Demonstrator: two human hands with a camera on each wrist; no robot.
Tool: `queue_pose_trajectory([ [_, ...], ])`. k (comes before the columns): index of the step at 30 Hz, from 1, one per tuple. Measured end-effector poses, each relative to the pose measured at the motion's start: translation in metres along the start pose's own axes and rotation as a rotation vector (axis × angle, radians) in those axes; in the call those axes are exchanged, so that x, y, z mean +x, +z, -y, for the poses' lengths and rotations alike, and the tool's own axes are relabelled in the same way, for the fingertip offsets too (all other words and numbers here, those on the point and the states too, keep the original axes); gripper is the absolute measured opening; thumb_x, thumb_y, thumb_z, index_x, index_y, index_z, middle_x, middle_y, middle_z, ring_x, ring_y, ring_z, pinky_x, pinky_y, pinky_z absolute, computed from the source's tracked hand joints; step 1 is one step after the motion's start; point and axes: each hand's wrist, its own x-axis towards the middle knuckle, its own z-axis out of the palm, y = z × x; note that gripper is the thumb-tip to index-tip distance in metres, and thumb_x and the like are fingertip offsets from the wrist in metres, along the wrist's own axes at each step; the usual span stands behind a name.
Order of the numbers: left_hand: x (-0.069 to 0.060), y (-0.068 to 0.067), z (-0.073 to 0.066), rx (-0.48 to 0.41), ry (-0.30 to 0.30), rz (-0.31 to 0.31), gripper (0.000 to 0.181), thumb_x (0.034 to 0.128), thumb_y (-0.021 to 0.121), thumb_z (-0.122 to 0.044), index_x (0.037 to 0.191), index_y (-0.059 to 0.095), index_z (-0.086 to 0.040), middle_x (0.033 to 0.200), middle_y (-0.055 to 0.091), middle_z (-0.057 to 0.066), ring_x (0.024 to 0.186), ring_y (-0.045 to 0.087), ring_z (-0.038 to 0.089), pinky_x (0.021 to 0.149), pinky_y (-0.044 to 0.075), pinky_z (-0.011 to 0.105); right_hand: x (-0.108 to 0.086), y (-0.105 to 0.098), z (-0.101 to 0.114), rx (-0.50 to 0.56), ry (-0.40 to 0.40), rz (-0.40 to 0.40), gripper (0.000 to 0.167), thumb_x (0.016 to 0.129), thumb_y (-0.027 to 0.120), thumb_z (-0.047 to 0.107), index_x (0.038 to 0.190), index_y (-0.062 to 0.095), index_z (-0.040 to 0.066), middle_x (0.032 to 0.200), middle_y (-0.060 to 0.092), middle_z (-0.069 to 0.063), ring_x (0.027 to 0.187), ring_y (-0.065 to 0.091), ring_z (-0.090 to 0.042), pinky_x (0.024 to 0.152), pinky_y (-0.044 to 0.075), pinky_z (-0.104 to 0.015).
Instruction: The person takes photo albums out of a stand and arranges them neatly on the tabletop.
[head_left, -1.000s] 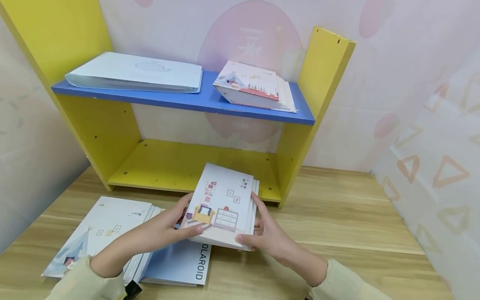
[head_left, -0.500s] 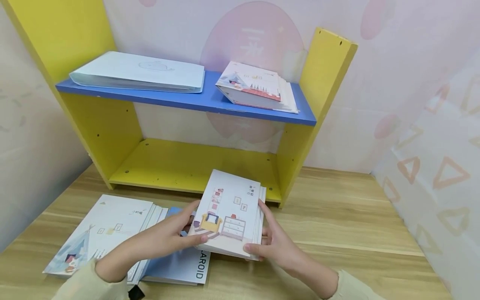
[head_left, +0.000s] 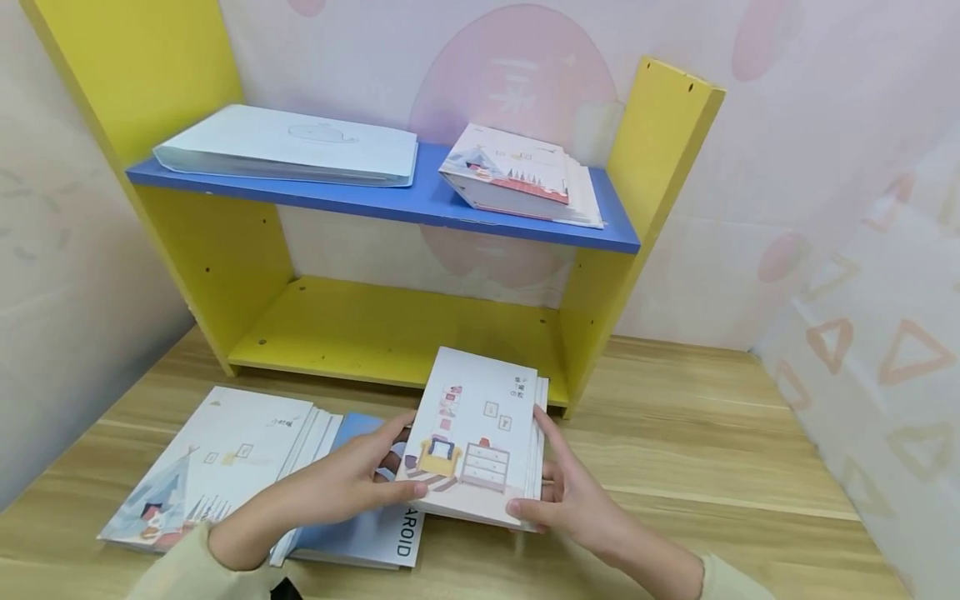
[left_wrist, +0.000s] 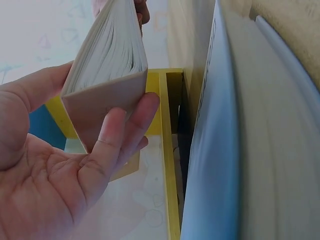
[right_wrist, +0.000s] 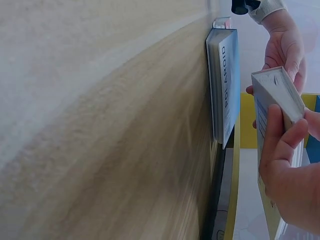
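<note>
Both hands hold a white photo album (head_left: 480, 433) with a drawing of a yellow armchair and a chest of drawers on its cover. It is raised in front of the shelf, its cover tilted up. My left hand (head_left: 348, 471) grips its left side, thumb on the cover, fingers underneath. On the right edge, my right hand (head_left: 573, 496) has its thumb on the near corner and its other fingers around the side. White edges along the right suggest another album beneath. In the left wrist view the held album (left_wrist: 107, 95) shows fanned page edges.
A yellow shelf unit with a blue board (head_left: 337, 200) stands behind. On the board lie a pale blue binder (head_left: 292, 142) and a tent-print album (head_left: 517, 171). At left on the wooden table lie a white tent-print album (head_left: 225, 442) and a blue POLAROID album (head_left: 352, 533).
Both hands and the held album have shifted a little to the right and nearer to me. The grip looks the same. The head view has also shifted slightly.
</note>
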Motion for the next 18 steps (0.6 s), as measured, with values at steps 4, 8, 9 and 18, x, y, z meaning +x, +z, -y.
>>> queue_pose_trajectory([
  [4, -0.002, 0.004, 0.001, -0.021, -0.008, 0.022, 0.084, 0.0937, 0.070, -0.032, 0.155, 0.020, -0.002, 0.120, 0.062, 0.010, 0.104, 0.064, 0.018, 0.080, 0.056, 0.025, -0.006, -0.001, -0.003, -0.001, -0.013, 0.017, 0.117, 0.085, 0.076, 0.003, 0.160, -0.011, 0.025, 0.121, 0.063, -0.027, 0.074, 0.066, -0.016, 0.056, 0.049, -0.020],
  [8, -0.003, 0.007, 0.001, -0.042, -0.010, 0.036, 0.084, 0.0933, 0.070, -0.030, 0.154, 0.021, 0.000, 0.119, 0.063, 0.010, 0.103, 0.063, 0.019, 0.080, 0.057, 0.024, -0.011, -0.002, -0.005, 0.001, -0.008, 0.023, 0.117, 0.085, 0.075, 0.003, 0.159, -0.013, 0.025, 0.121, 0.063, -0.027, 0.075, 0.067, -0.017, 0.056, 0.050, -0.020],
  [9, -0.003, 0.008, 0.001, -0.042, -0.012, 0.036, 0.084, 0.0931, 0.071, -0.030, 0.154, 0.022, 0.002, 0.118, 0.063, 0.010, 0.103, 0.063, 0.019, 0.080, 0.057, 0.023, -0.012, -0.002, -0.006, 0.003, -0.006, 0.024, 0.117, 0.085, 0.075, 0.002, 0.159, -0.013, 0.025, 0.120, 0.063, -0.027, 0.075, 0.068, -0.018, 0.056, 0.050, -0.020],
  [18, -0.005, 0.014, 0.001, -0.072, -0.015, 0.057, 0.082, 0.0888, 0.076, -0.026, 0.148, 0.030, 0.006, 0.118, 0.061, 0.011, 0.099, 0.063, 0.018, 0.079, 0.057, 0.023, -0.019, -0.002, -0.013, 0.010, 0.006, 0.056, 0.118, 0.085, 0.075, 0.003, 0.159, -0.015, 0.025, 0.123, 0.062, -0.028, 0.077, 0.069, -0.018, 0.057, 0.051, -0.021],
])
